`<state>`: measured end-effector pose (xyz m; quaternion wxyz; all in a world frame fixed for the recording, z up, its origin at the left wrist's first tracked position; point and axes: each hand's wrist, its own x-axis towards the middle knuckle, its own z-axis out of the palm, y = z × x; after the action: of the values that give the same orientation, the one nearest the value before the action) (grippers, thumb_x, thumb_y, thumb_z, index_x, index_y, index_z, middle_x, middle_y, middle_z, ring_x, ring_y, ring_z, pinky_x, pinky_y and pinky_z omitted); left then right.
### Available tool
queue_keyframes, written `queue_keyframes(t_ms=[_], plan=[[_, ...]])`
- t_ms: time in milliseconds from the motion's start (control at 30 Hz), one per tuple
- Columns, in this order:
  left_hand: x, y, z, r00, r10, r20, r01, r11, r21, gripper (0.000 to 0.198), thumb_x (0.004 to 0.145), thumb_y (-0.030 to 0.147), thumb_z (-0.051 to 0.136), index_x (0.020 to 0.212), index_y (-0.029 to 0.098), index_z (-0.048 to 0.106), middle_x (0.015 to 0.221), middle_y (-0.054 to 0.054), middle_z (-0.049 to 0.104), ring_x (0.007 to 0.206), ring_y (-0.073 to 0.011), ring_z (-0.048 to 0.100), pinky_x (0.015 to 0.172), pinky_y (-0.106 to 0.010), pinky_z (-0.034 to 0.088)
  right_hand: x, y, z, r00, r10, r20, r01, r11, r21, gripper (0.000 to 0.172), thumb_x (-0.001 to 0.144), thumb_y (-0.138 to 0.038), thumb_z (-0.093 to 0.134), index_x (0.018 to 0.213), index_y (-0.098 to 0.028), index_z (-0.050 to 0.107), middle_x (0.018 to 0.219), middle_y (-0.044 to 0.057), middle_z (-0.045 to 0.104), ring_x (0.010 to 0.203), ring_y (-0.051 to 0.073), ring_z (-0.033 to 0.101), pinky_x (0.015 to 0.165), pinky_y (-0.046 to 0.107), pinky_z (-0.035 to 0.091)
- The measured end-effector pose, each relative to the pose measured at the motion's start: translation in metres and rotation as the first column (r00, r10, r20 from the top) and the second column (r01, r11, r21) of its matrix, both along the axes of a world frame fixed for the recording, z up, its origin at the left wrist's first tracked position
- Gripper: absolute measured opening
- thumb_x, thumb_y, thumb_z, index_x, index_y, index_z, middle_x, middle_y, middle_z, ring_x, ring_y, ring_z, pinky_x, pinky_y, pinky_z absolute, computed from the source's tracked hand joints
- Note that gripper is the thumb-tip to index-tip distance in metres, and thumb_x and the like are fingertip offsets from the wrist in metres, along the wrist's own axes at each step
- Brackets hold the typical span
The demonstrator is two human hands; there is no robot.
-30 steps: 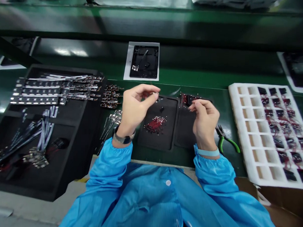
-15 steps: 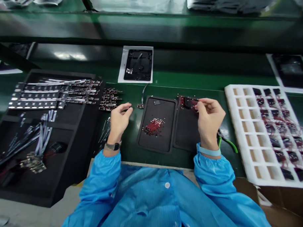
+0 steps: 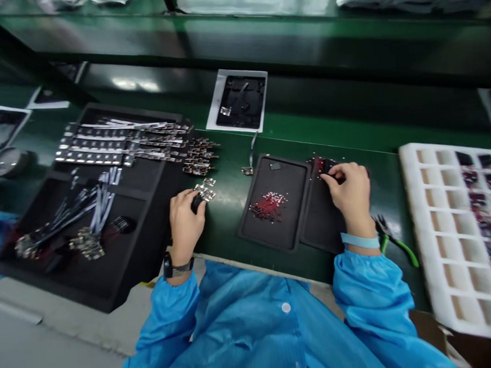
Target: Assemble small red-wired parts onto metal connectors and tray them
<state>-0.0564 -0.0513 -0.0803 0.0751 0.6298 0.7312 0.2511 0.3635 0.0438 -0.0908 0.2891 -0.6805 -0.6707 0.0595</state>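
My left hand (image 3: 186, 221) is closed at the table beside the black foam box. Small silvery circuit boards (image 3: 205, 192) stick out past its fingertips, and a dark piece (image 3: 197, 203) shows between thumb and fingers. My right hand (image 3: 351, 191) pinches a small black block (image 3: 328, 166) at the far end of the right-hand black tray (image 3: 323, 219); red wires (image 3: 318, 164) with white tips lie beside it. The left-hand black tray (image 3: 247, 235) holds a pile of red and black wires (image 3: 269, 205) and a small dark flat piece (image 3: 275, 166).
A black foam box (image 3: 140, 225) on the left carries ribbon cables with boards (image 3: 97, 200). Pliers with green handles (image 3: 392, 240) lie right of the trays. A white foam tray (image 3: 436, 236) with black parts stands far right. A black panel (image 3: 242, 101) lies at the back.
My left hand has come down and left from above the table and closed at the small boards. My right hand stays at the black block. The view has shifted left.
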Motion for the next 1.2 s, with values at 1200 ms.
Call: queue_keyframes(t_ms=[1200], plan=[[0.047, 0.034, 0.114, 0.5, -0.14, 0.855, -0.123, 0.965, 0.231, 0.031, 0.079, 0.02, 0.085, 0.109, 0.027, 0.082, 0.092, 0.0, 0.071, 0.073, -0.0114, 0.063, 0.06, -0.021, 0.058, -0.036, -0.04, 0.048, 0.62, 0.142, -0.771, -0.38, 0.915, -0.138, 0.022, 0.1, -0.041, 0.068, 0.096, -0.021, 0.06, 0.065, -0.002, 0.068, 0.06, 0.016, 0.066, 0.065, 0.031, 0.051]])
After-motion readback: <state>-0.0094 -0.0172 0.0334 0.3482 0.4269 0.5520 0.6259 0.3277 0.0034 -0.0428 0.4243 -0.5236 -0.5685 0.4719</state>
